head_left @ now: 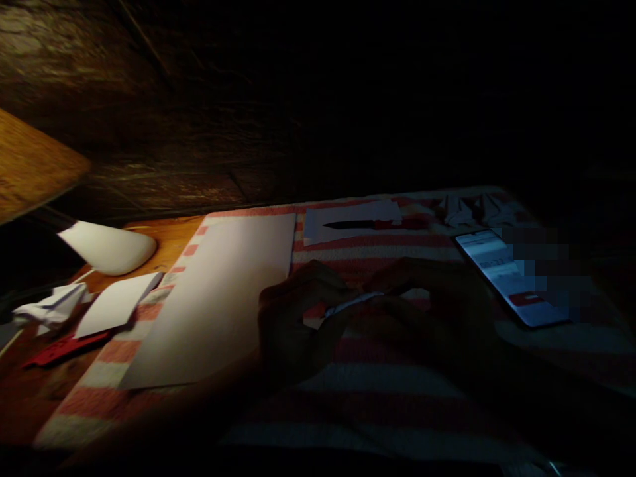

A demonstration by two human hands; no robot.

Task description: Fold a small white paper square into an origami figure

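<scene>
A small folded piece of white paper (350, 303) spans the gap between my two hands, seen nearly edge-on. My left hand (303, 318) has its fingers closed on the left end of it. The right end is pinched by my right hand (422, 298), which is mostly in shadow. Both hands hover over a red and white striped towel (358, 351). Left of my left hand lies a large sheet of white paper (223, 291). Beyond the hands, a knife (352, 225) with a dark blade and red handle rests on a smaller paper sheet (315, 218).
A lit phone (507, 275) lies to the right. Behind it stand folded paper shapes (457, 209). On the left are a lamp base (112, 246), crumpled or folded paper (52, 306), a white pad (119, 301) and a red object (64, 349). A dark wall (149, 132) rises behind.
</scene>
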